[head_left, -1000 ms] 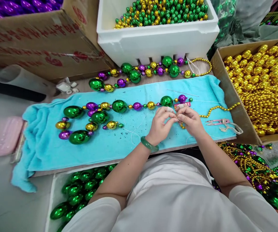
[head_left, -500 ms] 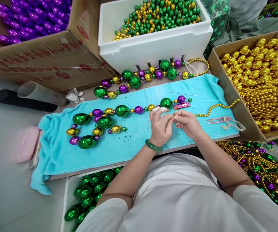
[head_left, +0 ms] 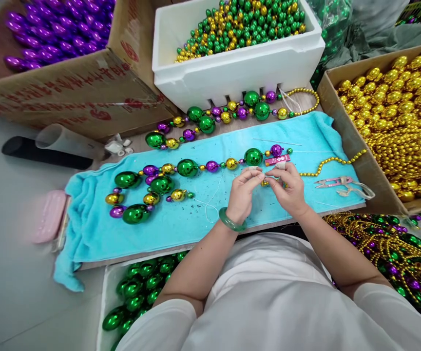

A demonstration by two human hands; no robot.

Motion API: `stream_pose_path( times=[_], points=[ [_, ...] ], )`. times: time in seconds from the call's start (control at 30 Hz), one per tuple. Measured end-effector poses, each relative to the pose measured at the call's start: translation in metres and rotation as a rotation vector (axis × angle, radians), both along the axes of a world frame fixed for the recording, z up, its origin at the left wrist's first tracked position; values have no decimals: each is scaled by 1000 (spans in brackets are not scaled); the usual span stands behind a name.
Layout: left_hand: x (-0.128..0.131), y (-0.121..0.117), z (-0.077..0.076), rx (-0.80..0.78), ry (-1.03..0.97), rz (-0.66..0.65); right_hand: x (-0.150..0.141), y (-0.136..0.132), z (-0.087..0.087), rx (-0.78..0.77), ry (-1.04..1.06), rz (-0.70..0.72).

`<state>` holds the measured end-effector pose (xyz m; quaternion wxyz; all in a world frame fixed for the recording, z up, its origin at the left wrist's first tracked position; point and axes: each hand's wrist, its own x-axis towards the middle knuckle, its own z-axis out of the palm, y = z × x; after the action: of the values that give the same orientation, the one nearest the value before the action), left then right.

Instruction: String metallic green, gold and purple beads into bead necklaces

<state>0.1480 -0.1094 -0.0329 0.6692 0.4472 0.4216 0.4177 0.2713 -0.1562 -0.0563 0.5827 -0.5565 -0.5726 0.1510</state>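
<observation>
My left hand (head_left: 242,192), with a green bangle at the wrist, has thumb and index finger pinched together. Its fingertips meet those of my right hand (head_left: 289,189), also closed in a pinch. What they pinch is too small to make out. Gold beads (head_left: 265,184) show just under the right hand, near a gold bead chain (head_left: 318,168) running to the right-hand box. White tape covers a finger on each hand. Behind the hands lies a garland (head_left: 187,167) of green, purple and gold balls, curving back at left. A white thread (head_left: 206,212) loops left of my left hand.
Thread snips (head_left: 334,182) and a pink packet (head_left: 277,160) lie on the blue towel (head_left: 97,239). A second garland (head_left: 206,124) is behind it. Around stand a foam box (head_left: 239,73), a box of purple balls (head_left: 123,97) and a box of gold beads (head_left: 364,165).
My right hand has turned and its fingers have lifted, with gold beads now showing beneath. The left hand's raised fingers have come down. The whole view has shifted slightly.
</observation>
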Motion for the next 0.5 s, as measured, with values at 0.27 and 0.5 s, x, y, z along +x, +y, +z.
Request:
stream_pose_path(
  times=[0.27, 0.5],
  points=[
    [1, 0, 1, -67, -23, 10, 5, -3, 3, 62, -142, 36],
    [1, 0, 2, -89, -19, 1, 7, 0, 3, -37, -41, 54]
  ],
)
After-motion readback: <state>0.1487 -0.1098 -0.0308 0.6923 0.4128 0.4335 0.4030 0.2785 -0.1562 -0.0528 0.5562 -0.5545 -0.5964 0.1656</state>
